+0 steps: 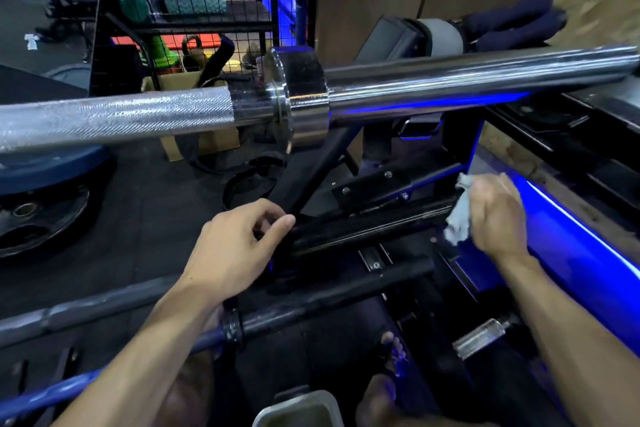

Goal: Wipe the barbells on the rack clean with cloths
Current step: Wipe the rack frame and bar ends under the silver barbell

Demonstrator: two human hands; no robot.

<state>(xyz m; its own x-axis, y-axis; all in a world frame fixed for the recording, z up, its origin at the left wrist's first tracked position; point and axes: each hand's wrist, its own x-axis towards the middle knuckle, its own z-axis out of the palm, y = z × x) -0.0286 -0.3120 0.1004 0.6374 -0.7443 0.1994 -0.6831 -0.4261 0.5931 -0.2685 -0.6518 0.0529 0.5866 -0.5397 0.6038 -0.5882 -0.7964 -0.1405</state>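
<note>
A chrome barbell [450,80] with a knurled shaft lies across the top of the view. Below it a black barbell sleeve [367,225] rests on the rack. My right hand [495,215] grips a pale grey cloth [459,215] wrapped against the right end of that black sleeve. My left hand [239,246] curls its thumb and fingers round the sleeve's inner collar at the left. Lower down lies another dark barbell [329,298], and a blue-shafted bar [69,388] runs under my left forearm.
The black rack frame [325,156] rises behind the sleeve. Weight plates [41,204] lie on the floor at left. A wire-mesh storage cage [194,3] stands at the back. A blue-lit ledge [571,253] runs along the right. Bare feet [391,378] show below.
</note>
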